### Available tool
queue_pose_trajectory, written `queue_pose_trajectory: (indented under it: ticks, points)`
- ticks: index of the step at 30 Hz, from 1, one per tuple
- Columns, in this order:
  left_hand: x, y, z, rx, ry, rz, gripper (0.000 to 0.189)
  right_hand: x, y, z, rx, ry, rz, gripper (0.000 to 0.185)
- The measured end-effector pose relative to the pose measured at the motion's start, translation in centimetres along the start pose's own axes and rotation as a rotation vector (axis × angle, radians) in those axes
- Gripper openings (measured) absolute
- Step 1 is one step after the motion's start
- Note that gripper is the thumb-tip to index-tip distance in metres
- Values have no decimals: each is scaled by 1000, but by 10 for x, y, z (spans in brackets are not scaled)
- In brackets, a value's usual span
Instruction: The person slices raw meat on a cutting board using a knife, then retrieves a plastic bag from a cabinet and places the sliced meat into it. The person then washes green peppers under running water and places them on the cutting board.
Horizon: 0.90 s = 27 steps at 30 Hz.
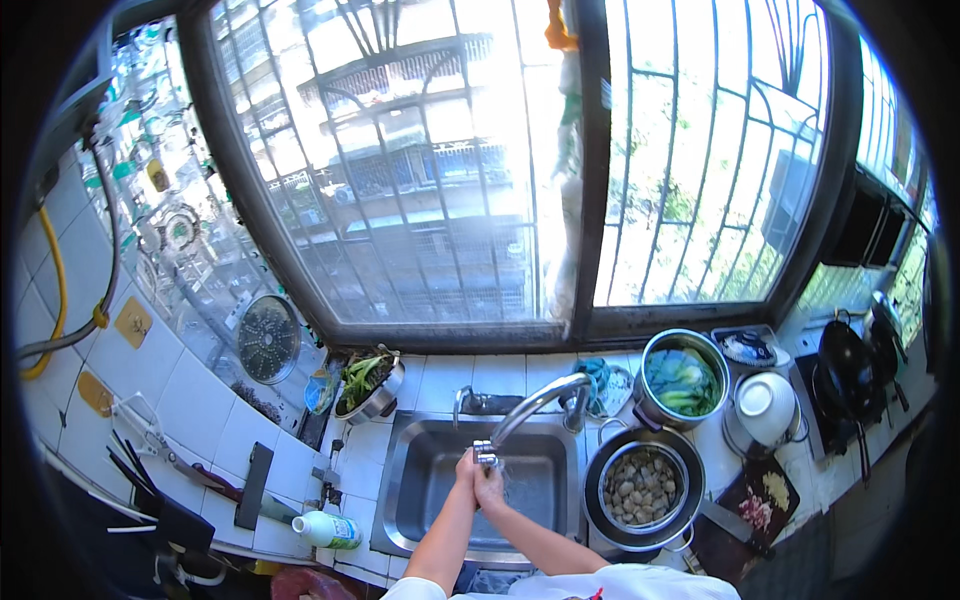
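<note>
My left hand [465,470] and my right hand [489,486] are pressed together under the spout of a chrome faucet [541,396], above a stainless steel sink [420,480]. Water runs around them. Something small and dark shows between the hands, too hidden to name. Right of the sink, a metal colander of clams [640,487] sits in a wider dark-rimmed pot. Behind it stands a steel pot [646,341] of leafy greens [681,381] in water. The fingers are partly covered by the faucet head.
A cutting board [720,546] on the right holds a cleaver [726,520], chopped meat [754,512] and minced garlic [776,489]. White bowl [765,401] and black wok [844,360] lie beyond. Left are a plastic bottle [330,530] and a bowl of vegetables [384,401]. Barred windows rise behind.
</note>
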<state>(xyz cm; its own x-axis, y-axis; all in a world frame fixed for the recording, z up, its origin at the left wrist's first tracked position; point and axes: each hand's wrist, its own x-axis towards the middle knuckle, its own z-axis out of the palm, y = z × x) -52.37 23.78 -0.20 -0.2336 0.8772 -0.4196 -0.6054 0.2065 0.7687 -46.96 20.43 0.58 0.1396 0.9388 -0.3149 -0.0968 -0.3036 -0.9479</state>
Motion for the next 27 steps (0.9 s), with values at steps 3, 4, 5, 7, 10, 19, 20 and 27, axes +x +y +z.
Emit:
queue_pose_trajectory:
  ticks: [3, 4, 5, 7, 10, 19, 20, 27]
  points:
    - [0, 5, 3, -71, -43, -206, 24, 4, -17, 2, -49, 5, 114, 39]
    - [-1, 3, 2, -86, -28, -284, 27, 9, -21, 2, -100, 2, 116, 40]
    - [-2, -1, -1, 24, -64, -265, 27, 14, -23, 2, -164, 26, 139, 42]
    - [-1, -21, -4, 121, -2, -173, 32, 20, -20, 0, -95, -21, 161, 41]
    - [30, -39, -27, -1, 8, -308, 29, 18, -3, -2, -108, -92, 65, 41]
    - [0, -53, 1, 228, 7, -87, 29, 70, 24, -11, 189, 21, 275, 46]
    - [-7, -44, 10, 242, -7, -89, 29, 69, 21, -12, 113, -12, 283, 44]
    - [-2, -24, 11, 372, -218, -95, 30, 31, 5, 8, 351, 195, 33, 33]
